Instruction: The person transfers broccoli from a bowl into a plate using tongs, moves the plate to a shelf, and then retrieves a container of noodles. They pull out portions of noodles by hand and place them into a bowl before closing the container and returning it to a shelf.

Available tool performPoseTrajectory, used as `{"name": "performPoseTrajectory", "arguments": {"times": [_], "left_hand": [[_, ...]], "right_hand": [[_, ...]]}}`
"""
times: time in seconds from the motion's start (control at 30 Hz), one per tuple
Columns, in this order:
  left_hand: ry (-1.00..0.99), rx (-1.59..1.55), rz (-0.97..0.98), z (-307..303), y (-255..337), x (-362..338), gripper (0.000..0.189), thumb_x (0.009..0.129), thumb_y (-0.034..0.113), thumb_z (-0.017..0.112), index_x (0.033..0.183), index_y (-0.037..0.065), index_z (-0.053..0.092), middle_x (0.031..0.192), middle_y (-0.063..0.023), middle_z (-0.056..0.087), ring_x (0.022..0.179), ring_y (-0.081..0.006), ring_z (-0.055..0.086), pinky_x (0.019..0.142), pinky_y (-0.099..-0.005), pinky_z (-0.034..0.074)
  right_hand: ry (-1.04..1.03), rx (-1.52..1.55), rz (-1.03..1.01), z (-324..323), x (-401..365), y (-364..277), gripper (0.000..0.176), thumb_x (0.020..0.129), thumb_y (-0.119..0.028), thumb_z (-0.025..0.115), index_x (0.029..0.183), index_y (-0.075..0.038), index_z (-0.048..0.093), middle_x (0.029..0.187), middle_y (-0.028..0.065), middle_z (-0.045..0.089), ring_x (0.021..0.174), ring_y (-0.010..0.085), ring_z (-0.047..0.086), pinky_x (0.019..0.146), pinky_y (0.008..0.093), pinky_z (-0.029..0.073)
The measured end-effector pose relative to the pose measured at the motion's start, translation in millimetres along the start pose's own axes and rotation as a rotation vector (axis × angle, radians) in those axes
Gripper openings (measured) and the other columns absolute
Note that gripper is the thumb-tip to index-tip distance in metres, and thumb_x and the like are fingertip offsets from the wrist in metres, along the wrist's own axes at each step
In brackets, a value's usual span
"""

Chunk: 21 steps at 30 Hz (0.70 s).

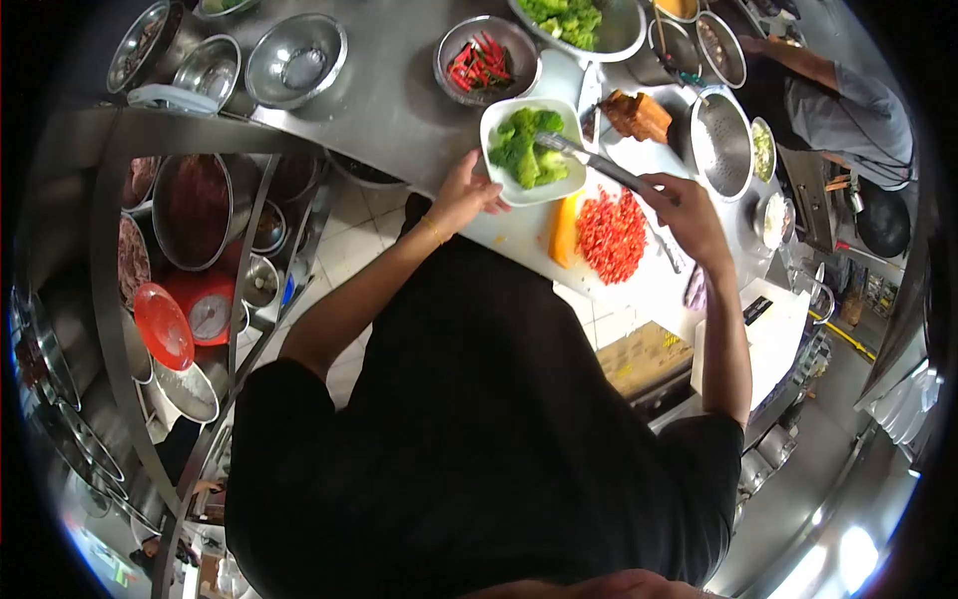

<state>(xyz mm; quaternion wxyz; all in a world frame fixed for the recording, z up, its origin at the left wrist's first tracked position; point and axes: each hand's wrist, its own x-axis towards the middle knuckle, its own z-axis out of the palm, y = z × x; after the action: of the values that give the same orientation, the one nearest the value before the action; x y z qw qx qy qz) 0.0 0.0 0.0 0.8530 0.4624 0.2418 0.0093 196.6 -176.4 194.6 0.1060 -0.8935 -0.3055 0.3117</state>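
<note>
My left hand (465, 200) grips the near left edge of a white square bowl (497, 188), fingers tucked at its side. Broccoli florets (526, 150) fill much of the bowl. In my right hand (683, 208) is a pair of metal tongs (609, 168), whose tips reach in over the florets. Right of the bowl, chopped red chillies (613, 236) lie heaped on a white cutting board (534, 232). An orange-yellow piece of food (566, 232) sits along the heap's left side. A knife (667, 250) rests to the right of the heap.
Whole red chillies stand in a steel bowl (446, 75) behind. More broccoli fills a larger bowl (623, 45) at the back. A browned block of meat (639, 116) and a colander (721, 150) are at right. Another person (848, 115) works beyond, near a wok (882, 222).
</note>
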Motion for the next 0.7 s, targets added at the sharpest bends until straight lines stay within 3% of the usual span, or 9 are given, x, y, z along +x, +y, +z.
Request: {"name": "performPoseTrajectory", "arguments": {"times": [0.1,0.17,0.3,0.43,0.57,0.63,0.7], "left_hand": [[0.033,-0.051,-0.004,15.1,6.5,-4.2,0.065,0.084,0.001,0.050,0.135,0.001,0.010,0.089,-0.0163,0.060,0.071,-0.0224,0.065,0.060,-0.0284,0.053],[0.081,-0.147,-0.008,20.4,0.6,-7.5,0.066,0.084,0.000,0.049,0.136,0.002,0.009,0.089,-0.0170,0.060,0.071,-0.0235,0.065,0.061,-0.0297,0.053],[0.164,-0.238,-0.003,33.2,-11.8,-10.2,0.061,0.084,0.001,0.051,0.133,0.006,0.015,0.097,-0.0193,0.059,0.080,-0.0287,0.064,0.070,-0.0349,0.054],[0.193,-0.280,0.048,48.1,-17.5,-15.4,0.059,0.083,0.000,0.050,0.130,0.007,0.016,0.099,-0.0195,0.058,0.080,-0.0302,0.064,0.070,-0.0352,0.054],[0.190,-0.189,0.051,43.7,-19.7,-15.4,0.061,0.083,0.000,0.052,0.131,0.007,0.015,0.097,-0.0184,0.058,0.078,-0.0280,0.064,0.068,-0.0328,0.053],[0.206,-0.208,0.027,43.4,-12.5,-18.1,0.062,0.082,0.000,0.052,0.131,0.007,0.015,0.096,-0.0179,0.059,0.078,-0.0271,0.064,0.067,-0.0317,0.053],[0.187,-0.169,0.024,42.3,-9.7,-16.4,0.063,0.082,0.000,0.053,0.131,0.005,0.014,0.095,-0.0174,0.060,0.078,-0.0266,0.064,0.067,-0.0312,0.053]], "right_hand": [[0.408,-0.331,-0.142,-39.9,19.4,-4.3,0.029,0.080,-0.029,0.058,0.104,-0.013,0.062,0.076,0.0206,0.061,0.070,0.0342,0.062,0.063,0.0417,0.047],[0.545,-0.494,-0.191,-50.2,59.6,2.8,0.029,0.079,-0.031,0.057,0.103,-0.014,0.062,0.077,0.0170,0.063,0.072,0.0357,0.061,0.065,0.0431,0.048],[0.527,-0.715,-0.256,-46.2,114.6,-15.7,0.022,0.079,-0.028,0.055,0.093,-0.012,0.063,0.077,0.0146,0.064,0.071,0.0335,0.062,0.064,0.0427,0.049],[0.482,-0.889,-0.351,-33.5,139.1,-18.2,0.015,0.079,-0.024,0.054,0.083,-0.011,0.061,0.073,0.0120,0.063,0.069,0.0311,0.063,0.061,0.0413,0.050],[0.602,-0.744,-0.404,-50.9,109.3,-12.5,0.019,0.081,-0.024,0.053,0.085,-0.009,0.064,0.072,0.0131,0.063,0.069,0.0309,0.062,0.059,0.0404,0.049],[0.628,-0.564,-0.442,-64.2,89.2,7.4,0.025,0.081,-0.025,0.056,0.095,-0.007,0.065,0.066,0.0124,0.061,0.059,0.0250,0.061,0.054,0.0351,0.046],[0.332,-0.177,-0.183,-70.5,57.9,24.3,0.029,0.082,-0.024,0.058,0.102,-0.003,0.063,0.056,0.0056,0.055,0.049,0.0137,0.052,0.049,0.0275,0.039]]}}
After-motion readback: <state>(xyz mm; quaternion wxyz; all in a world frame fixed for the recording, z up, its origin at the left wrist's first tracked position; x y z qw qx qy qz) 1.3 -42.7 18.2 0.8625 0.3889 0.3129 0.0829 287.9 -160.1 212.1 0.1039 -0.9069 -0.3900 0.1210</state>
